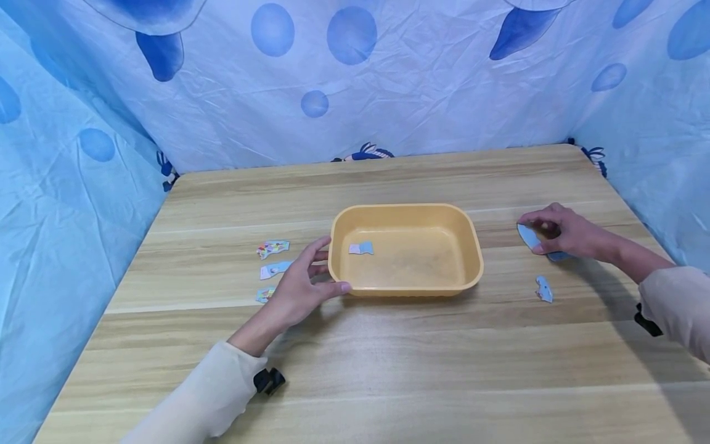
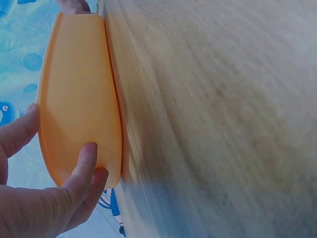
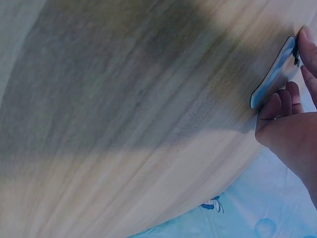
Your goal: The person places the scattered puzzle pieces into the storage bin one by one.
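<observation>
Pinching blue piece (image 1: 527, 235) in right hand (image 1: 563, 233), slanting roughly ten to four, well apart from tray (image 1: 410, 291) at nine o'clock; touching tray with nearer left hand's (image 1: 299, 287) spread fingers.

The tray (image 1: 410, 262) looks like smooth, faintly glossy plastic; the tabletop (image 1: 421, 370), smooth wood grain; the puzzle pieces (image 1: 273, 248), printed card; the curtain (image 1: 388, 92), creased, shiny cloth.

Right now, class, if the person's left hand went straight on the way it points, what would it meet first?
The left hand would most likely meet the yellow tray first: its fingers appear to touch the tray's outer wall, though exact contact is hard to judge.
</observation>
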`<state>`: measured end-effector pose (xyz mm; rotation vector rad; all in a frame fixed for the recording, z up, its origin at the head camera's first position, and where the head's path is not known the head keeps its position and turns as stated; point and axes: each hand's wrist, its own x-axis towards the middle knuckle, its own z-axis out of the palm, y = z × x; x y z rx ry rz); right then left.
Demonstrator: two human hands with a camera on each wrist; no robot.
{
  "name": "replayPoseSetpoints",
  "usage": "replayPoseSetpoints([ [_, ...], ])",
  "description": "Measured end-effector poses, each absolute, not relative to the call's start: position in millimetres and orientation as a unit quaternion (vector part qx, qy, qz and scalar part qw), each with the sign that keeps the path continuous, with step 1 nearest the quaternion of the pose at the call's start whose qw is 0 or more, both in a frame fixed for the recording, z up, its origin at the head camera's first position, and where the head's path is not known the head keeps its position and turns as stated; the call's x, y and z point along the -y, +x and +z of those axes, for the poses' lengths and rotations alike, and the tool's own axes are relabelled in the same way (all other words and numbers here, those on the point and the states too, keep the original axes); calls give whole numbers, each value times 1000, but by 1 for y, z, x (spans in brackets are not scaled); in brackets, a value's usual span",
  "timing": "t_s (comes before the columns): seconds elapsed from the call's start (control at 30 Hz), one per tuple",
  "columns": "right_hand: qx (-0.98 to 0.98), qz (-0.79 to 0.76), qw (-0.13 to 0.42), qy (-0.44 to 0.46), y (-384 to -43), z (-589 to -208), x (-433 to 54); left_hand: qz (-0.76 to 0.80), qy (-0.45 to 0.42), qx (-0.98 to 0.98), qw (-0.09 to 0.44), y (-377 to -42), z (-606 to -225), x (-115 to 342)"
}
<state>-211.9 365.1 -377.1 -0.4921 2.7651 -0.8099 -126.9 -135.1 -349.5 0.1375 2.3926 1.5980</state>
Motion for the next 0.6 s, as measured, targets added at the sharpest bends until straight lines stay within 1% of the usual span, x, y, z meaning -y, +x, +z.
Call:
replayPoseSetpoints([
  [0.07,-941,-274,116,-161,-212,-376,-365,552,47,-822,131,-127,-350,135],
  [0.3,-928,-322,162,-92,-211,-364,-363,551,50,-823,129,-127,-348,135],
  [0.6,-900,-389,170,-96,-212,-348,-352,552,47,-822,129,-125,-348,134],
])
